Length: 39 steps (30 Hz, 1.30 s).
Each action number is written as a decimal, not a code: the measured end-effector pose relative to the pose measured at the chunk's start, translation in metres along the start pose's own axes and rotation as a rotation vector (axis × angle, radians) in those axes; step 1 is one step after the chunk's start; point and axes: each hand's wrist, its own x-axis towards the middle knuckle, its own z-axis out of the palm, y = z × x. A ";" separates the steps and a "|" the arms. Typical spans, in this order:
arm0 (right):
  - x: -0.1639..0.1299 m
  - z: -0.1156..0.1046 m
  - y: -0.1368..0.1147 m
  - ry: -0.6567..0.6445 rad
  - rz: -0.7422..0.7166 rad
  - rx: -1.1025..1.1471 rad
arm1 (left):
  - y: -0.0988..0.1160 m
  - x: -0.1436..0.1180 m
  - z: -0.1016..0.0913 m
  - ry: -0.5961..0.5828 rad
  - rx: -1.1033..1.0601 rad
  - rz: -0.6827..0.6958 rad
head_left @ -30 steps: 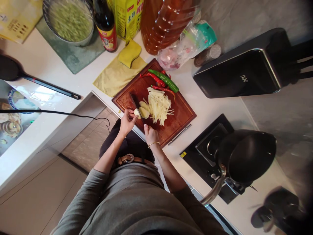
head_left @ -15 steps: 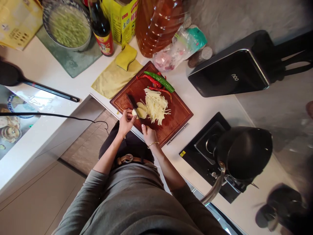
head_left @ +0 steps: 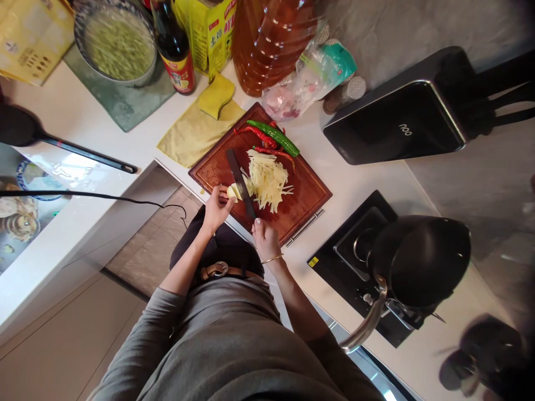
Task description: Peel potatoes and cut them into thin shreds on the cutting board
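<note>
A reddish wooden cutting board (head_left: 305, 192) lies on the white counter. My left hand (head_left: 216, 208) presses a pale potato piece (head_left: 234, 191) down at the board's near left edge. My right hand (head_left: 264, 237) grips the handle of a dark knife (head_left: 239, 177), whose blade lies across the potato, pointing away from me. Just right of the blade sits a heap of thin potato strips (head_left: 268, 179). A green chilli (head_left: 273, 137) and red chillies (head_left: 256, 132) lie at the board's far side.
A yellow cloth (head_left: 193, 135) with a sponge (head_left: 215, 94) lies left of the board. Behind stand a soy bottle (head_left: 174, 47), an oil jug (head_left: 271, 42), a bowl (head_left: 117, 42) and a plastic bag (head_left: 311, 78). A black pan (head_left: 420, 262) sits on a cooker to the right.
My right hand has drawn back toward me, and the knife now lies further right across the potato. The loose slices seen beside the potato are covered by the blade.
</note>
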 end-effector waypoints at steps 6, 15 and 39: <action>-0.001 -0.012 0.005 0.030 0.111 0.117 | -0.006 0.002 0.000 -0.021 -0.005 -0.010; 0.001 -0.001 0.008 -0.053 0.137 0.199 | -0.005 0.002 -0.002 0.021 0.023 0.011; 0.008 -0.012 -0.001 -0.128 0.257 0.491 | -0.018 0.002 -0.003 -0.037 -0.232 -0.055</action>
